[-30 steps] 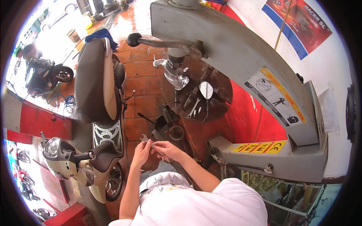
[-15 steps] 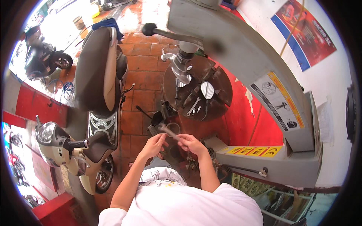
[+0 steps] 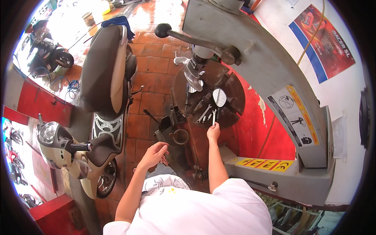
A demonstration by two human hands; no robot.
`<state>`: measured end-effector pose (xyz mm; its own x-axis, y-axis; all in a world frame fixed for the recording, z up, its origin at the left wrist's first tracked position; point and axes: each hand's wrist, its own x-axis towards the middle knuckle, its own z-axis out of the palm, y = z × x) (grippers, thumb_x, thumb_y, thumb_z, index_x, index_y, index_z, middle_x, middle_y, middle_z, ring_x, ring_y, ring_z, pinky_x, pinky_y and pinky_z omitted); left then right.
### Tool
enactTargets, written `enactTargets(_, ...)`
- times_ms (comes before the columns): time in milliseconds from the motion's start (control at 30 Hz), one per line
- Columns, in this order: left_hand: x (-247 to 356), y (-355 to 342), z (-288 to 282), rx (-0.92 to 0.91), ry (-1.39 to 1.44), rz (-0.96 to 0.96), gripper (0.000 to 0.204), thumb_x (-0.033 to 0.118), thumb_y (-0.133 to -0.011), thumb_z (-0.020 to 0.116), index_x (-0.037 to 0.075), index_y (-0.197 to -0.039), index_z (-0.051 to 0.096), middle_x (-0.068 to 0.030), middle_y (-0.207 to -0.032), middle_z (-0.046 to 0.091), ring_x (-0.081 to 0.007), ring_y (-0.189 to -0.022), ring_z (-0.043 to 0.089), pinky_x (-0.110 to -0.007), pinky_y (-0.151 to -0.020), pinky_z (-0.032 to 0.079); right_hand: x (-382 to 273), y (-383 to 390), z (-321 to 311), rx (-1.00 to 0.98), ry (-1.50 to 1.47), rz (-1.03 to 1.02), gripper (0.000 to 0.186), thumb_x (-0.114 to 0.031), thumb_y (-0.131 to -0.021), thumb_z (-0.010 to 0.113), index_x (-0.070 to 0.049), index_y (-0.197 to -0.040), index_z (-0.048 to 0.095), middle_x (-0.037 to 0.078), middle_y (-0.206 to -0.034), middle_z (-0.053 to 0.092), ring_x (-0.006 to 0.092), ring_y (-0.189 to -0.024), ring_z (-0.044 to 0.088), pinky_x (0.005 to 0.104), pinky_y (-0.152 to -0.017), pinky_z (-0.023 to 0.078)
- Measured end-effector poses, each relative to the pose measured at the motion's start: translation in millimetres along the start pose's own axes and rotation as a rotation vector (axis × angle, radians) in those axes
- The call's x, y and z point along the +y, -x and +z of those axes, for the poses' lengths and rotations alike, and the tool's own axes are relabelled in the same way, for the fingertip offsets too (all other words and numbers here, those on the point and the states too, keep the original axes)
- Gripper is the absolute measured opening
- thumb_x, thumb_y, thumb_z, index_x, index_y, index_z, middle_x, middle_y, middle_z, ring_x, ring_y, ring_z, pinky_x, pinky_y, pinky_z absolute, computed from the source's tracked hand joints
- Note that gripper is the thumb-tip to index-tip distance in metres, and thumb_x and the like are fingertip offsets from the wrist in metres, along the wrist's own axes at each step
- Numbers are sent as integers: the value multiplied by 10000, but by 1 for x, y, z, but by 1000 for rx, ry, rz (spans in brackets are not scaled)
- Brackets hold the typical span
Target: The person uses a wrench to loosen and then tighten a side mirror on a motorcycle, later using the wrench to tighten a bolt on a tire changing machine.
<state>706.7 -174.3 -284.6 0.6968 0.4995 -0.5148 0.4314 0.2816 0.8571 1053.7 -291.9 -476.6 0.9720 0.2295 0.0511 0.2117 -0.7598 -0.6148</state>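
My right hand [image 3: 213, 132] reaches forward to the near edge of a round dark metal turntable [image 3: 234, 88], its fingers closed on the end of a wrench [image 3: 214, 115]. Beside it lies a second wrench [image 3: 203, 114], with small bright pieces, perhaps bolts, between the two. Farther back on the turntable is a scooter mirror [image 3: 219, 97]; another mirror [image 3: 191, 88] is partly hidden under the machine's metal head [image 3: 192, 76]. My left hand [image 3: 153, 155] hovers in front of my body, fingers loosely bent and apart, with nothing visible in it.
A grey machine arm [image 3: 250, 43] with a black-knobbed lever [image 3: 188, 38] arches over the turntable from the right. On the left stands a cream and brown scooter [image 3: 103, 74]. A round container [image 3: 180, 136] sits below the turntable, near my legs. A poster [image 3: 323, 43] hangs on the wall.
My right hand has moved forward and right with the wrench, from beside my left hand to the turntable. My left hand has drawn slightly back and left.
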Motion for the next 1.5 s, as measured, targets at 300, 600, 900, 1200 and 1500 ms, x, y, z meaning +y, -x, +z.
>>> enactTargets(300,-6,-5,-1,-32,-4,47,328,303,-1059,539,54,-1258,615,-42,-962,712,-97,-788,619,-256,-683,492,-8,-18,4,-107,-71,72,275,-241,-934,625,-133,-1156,745,204,-1022,734,410,-964,697,492,-859,540)
enactTargets(600,-3,-3,6,-34,23,15,316,295,-1056,550,48,-1235,634,-40,-978,703,-90,-811,619,-258,-712,508,-52,-14,-50,-97,216,-201,263,-243,-899,658,-96,-1089,766,192,-936,739,383,-889,712,465,-811,560)
enactTargets(900,12,30,20,391,-296,512,622,300,-1013,536,62,-1552,338,-212,-1620,259,-348,-1512,232,-498,-1219,201,-201,178,-61,-978,-1412,330,654,-497,-1069,390,-18,-1513,387,112,-1524,453,236,-1408,408,411,-1185,271)
enactTargets(1200,-24,97,-28,822,104,328,757,450,-1058,358,-59,-1574,143,-261,-1655,118,-394,-1547,87,-485,-1248,100,-273,336,-114,-1578,-1137,4,836,-649,-1036,267,-63,-1618,138,60,-1690,158,226,-1545,175,384,-1245,141)
enactTargets(1500,-74,235,-115,1162,122,588,762,471,-1072,315,-102,-1552,166,-276,-1642,159,-372,-1545,117,-402,-1248,122,-344,508,-132,-1928,-1062,-214,745,-552,-1076,281,-54,-1615,156,85,-1690,138,215,-1561,75,357,-1258,29)
